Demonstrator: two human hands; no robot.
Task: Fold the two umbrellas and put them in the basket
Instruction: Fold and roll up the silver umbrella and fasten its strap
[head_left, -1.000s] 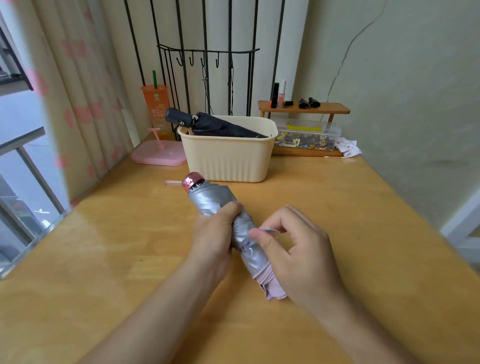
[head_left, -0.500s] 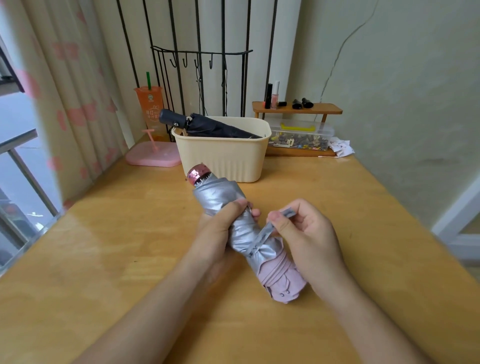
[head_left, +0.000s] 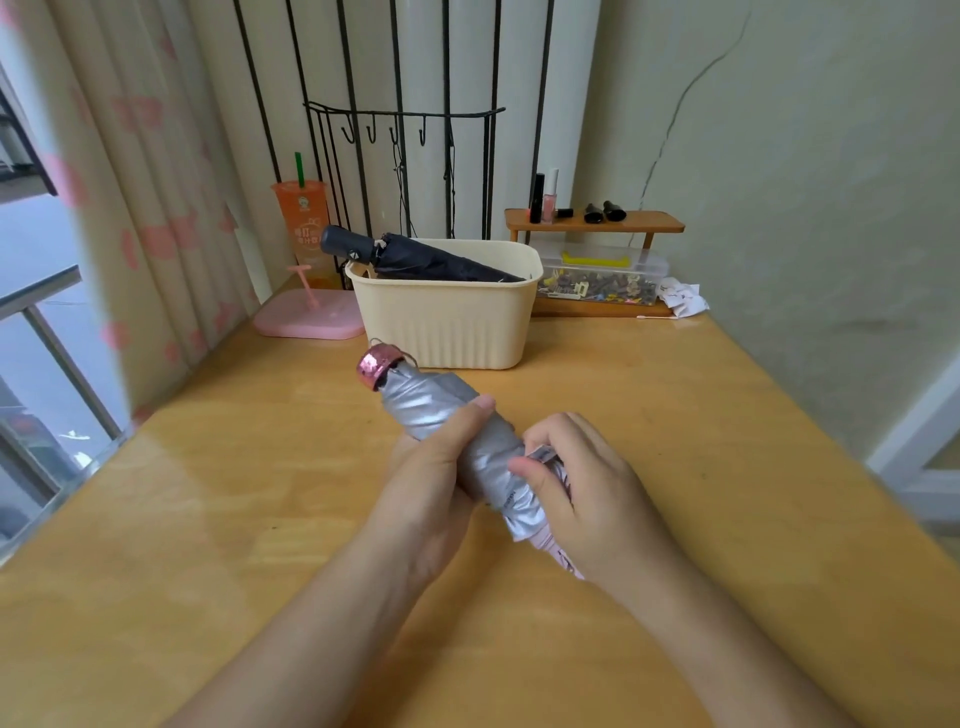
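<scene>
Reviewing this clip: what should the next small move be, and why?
Probably press the strap down to fasten it: the right hand pinches its end at the rolled silver umbrella, which the left hand grips, and it looks unfastened.

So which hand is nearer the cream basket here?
Left. The left hand grips the silver umbrella in front of the basket; the right hand pinches its strap further back, nearer the person.

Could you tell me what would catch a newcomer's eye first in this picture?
The silver umbrella with its pink cap, gripped at the middle of the wooden table by the left hand while the right hand pinches its strap. Behind it, a black umbrella lies slanted in the cream basket.
</scene>
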